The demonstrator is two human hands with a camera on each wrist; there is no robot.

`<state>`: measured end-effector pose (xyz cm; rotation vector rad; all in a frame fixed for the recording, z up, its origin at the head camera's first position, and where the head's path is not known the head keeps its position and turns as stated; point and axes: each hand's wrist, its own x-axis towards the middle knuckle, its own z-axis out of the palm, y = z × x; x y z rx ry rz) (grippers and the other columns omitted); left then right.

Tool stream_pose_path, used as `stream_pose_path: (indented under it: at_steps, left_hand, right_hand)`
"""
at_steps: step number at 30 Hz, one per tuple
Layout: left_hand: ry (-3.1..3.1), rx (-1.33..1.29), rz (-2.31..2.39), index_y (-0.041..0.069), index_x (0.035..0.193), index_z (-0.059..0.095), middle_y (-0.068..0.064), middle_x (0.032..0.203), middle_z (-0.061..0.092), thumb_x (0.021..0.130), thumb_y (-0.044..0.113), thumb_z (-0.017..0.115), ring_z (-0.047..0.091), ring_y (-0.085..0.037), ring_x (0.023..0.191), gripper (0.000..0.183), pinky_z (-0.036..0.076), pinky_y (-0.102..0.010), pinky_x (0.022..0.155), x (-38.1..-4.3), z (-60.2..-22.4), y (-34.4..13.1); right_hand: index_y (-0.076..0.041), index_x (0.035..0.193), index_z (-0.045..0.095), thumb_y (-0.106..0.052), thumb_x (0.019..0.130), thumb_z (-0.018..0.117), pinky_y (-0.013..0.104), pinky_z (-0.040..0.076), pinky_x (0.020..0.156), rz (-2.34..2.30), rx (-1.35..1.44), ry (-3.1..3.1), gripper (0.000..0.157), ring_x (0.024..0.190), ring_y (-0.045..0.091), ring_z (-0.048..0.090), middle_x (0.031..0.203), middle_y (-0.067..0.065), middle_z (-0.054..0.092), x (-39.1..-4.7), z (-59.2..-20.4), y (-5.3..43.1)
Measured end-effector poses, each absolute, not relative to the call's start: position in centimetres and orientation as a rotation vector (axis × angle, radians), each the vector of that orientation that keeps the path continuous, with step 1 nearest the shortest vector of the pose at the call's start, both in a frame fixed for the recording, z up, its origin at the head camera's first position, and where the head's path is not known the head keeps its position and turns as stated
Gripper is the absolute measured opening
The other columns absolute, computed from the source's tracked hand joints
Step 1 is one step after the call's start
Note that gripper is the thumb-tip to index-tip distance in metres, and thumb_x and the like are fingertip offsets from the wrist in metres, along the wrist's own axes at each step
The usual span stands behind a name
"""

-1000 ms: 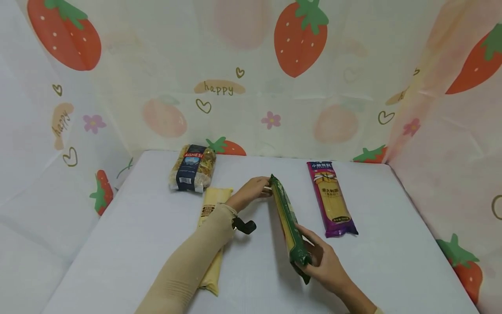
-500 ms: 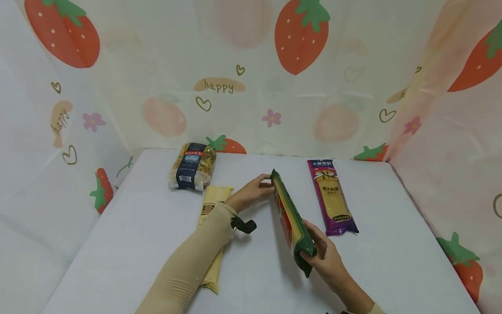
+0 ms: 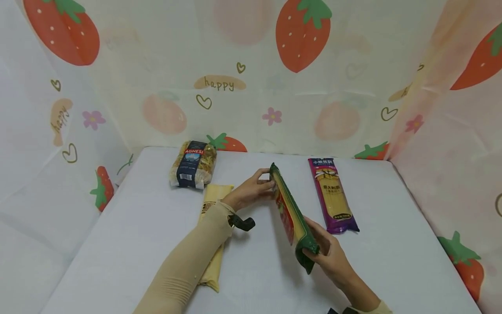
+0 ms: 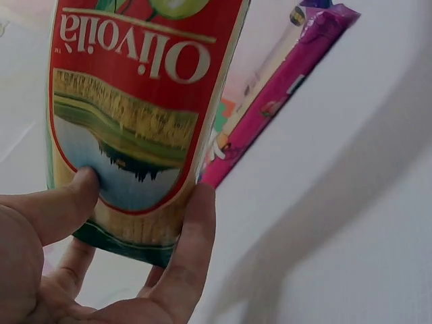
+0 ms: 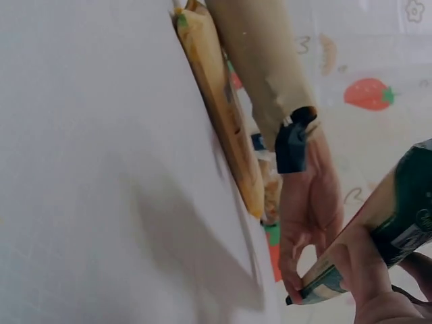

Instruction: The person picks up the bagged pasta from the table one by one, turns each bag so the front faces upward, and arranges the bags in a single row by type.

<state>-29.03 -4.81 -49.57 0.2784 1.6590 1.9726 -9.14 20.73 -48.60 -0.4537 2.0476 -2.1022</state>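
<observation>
Both hands hold a green pack of long pasta (image 3: pixel 293 220) with a red Olivoilà label (image 4: pixel 131 50) above the table, tilted on its edge. My left hand (image 3: pixel 251 190) grips its far end; in the left wrist view the thumb (image 4: pixel 67 202) presses the front while fingers wrap the edge and back. At the near end, my right hand (image 3: pixel 333 258) pinches the green wrapper, thumb on one face and fingers on the other. In the right wrist view the pack (image 5: pixel 412 196) slants between both hands.
On the white table (image 3: pixel 125 244), a cream pasta pack (image 3: pixel 212 272) lies partly under the left forearm. An AGNESI pasta bag (image 3: pixel 192 163) sits back left. A purple pasta pack (image 3: pixel 333 194) lies to the right. Strawberry-printed cloth (image 3: pixel 251 109) stands around the table's back and sides.
The pack has turned in the hands so that its red label face shows more toward the left. Its near end has risen slightly and shifted right with the right hand.
</observation>
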Motion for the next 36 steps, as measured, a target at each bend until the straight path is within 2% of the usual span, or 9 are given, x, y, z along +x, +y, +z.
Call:
stream_pose_path:
  at_steps: [2,5,9,13,18,21,26,31,36]
  left_hand:
    - [1.676,0.277,1.982,0.017,0.163,0.035,-0.026,0.153,0.05,0.112,0.009,0.058,0.064,-0.027,0.118,0.057,0.058,-0.038,0.098,-29.2,-49.6,-4.7]
    - [1.701,0.281,1.991,0.014,0.163,0.035,-0.026,0.151,0.052,0.112,0.008,0.058,0.066,-0.026,0.114,0.056,0.058,-0.037,0.094,-29.3,-49.7,-4.7]
    - [1.713,0.271,2.008,0.013,0.164,0.034,-0.026,0.14,0.061,0.111,0.006,0.059,0.071,-0.023,0.103,0.058,0.058,-0.039,0.094,-29.4,-49.7,-5.0]
    - [1.753,0.263,1.995,0.013,0.164,0.034,-0.023,0.13,0.066,0.111,0.008,0.061,0.072,-0.022,0.098,0.06,0.058,-0.04,0.093,-29.5,-49.6,-5.2]
    - [1.816,0.228,1.966,0.008,0.163,0.032,-0.026,0.133,0.065,0.109,0.013,0.066,0.071,-0.02,0.093,0.064,0.058,-0.042,0.097,-29.4,-49.5,-5.2]
    - [1.849,0.211,1.945,0.001,0.163,0.031,-0.029,0.138,0.062,0.109,0.017,0.067,0.07,-0.019,0.094,0.067,0.056,-0.046,0.103,-29.3,-49.4,-5.2]
    - [1.892,0.223,1.894,-0.004,0.164,0.032,-0.029,0.147,0.056,0.111,0.022,0.063,0.068,-0.027,0.112,0.066,0.051,-0.05,0.112,-29.1,-49.1,-5.1]
    - [1.866,0.221,1.921,-0.001,0.162,0.038,-0.028,0.148,0.054,0.113,0.014,0.053,0.064,-0.028,0.116,0.053,0.049,-0.05,0.114,-28.9,-48.8,-5.5]
    - [1.8,0.225,1.898,0.008,0.162,0.04,-0.025,0.146,0.055,0.112,0.013,0.053,0.063,-0.031,0.124,0.052,0.05,-0.049,0.114,-28.9,-48.7,-6.3]
  right_hand:
    - [-0.003,0.167,0.036,0.002,0.101,0.068,0.024,0.051,0.108,-2.108,-0.49,2.037,0.074,0.139,0.003,0.053,0.156,-0.009,0.054,-9.2,-48.7,20.8]
    - [-0.001,0.166,0.036,0.006,0.099,0.071,0.027,0.054,0.107,-2.099,-0.535,2.05,0.076,0.136,0.006,0.057,0.159,0.01,0.052,-9.3,-48.7,20.8]
    - [-0.009,0.166,0.041,0.001,0.096,0.078,0.031,0.059,0.1,-2.022,-0.5,2.176,0.079,0.129,0.009,0.066,0.157,0.03,0.05,-9.2,-48.3,20.7]
    - [-0.019,0.167,0.042,-0.003,0.094,0.084,0.036,0.06,0.097,-1.951,-0.452,2.259,0.086,0.131,0.031,0.068,0.158,0.03,0.049,-9.1,-47.8,20.9]
    - [-0.017,0.169,0.037,-0.001,0.094,0.083,0.036,0.06,0.098,-1.918,-0.489,2.223,0.09,0.137,0.055,0.055,0.162,0.031,0.042,-9.3,-47.7,21.2]
    - [-0.01,0.17,0.031,0.002,0.094,0.081,0.032,0.058,0.101,-1.921,-0.53,2.171,0.092,0.14,0.038,0.057,0.163,0.031,0.037,-9.3,-48.0,21.4]
    - [-0.007,0.171,0.026,0.003,0.095,0.078,0.027,0.054,0.106,-1.95,-0.551,2.127,0.093,0.135,0.002,0.055,0.167,0.029,0.03,-9.1,-48.6,21.6]
    - [-0.008,0.171,0.025,0.0,0.1,0.073,0.025,0.055,0.104,-1.965,-0.508,2.154,0.087,0.136,-0.003,0.052,0.169,0.029,0.029,-8.7,-48.7,21.3]
    - [-0.004,0.171,0.022,0.0,0.104,0.067,0.023,0.053,0.107,-2.04,-0.499,2.091,0.081,0.138,0.001,0.051,0.169,0.032,0.026,-8.5,-48.8,20.9]
